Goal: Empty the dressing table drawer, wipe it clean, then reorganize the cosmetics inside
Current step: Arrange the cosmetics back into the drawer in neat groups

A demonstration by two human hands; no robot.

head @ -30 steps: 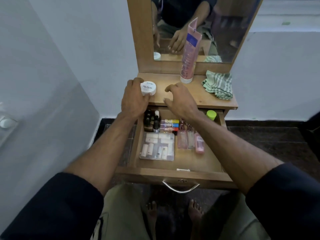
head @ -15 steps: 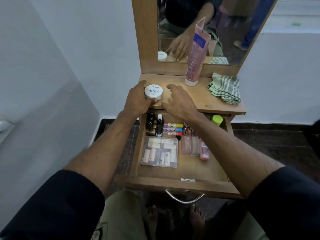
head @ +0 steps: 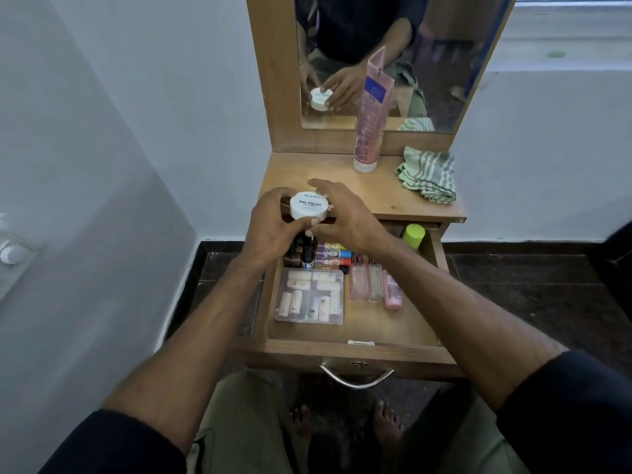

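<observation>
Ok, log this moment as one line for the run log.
phase: reorganizing | both hands: left hand and right hand hold nail polish remover jar | over: open drawer | drawer: cosmetics inside

Smooth wood worktop [head: 386,196] and drawer [head: 345,354], shiny metal handle [head: 355,381], striped cloth [head: 429,177] at two o'clock, glossy plastic jar [head: 309,205].

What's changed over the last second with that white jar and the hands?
The white nail polish jar has come off the tabletop toward the open drawer. The left hand still grips it, and the right hand, which hovered beside it, now holds it too. The pink tube, the striped cloth and the drawer's cosmetics stayed put.
</observation>
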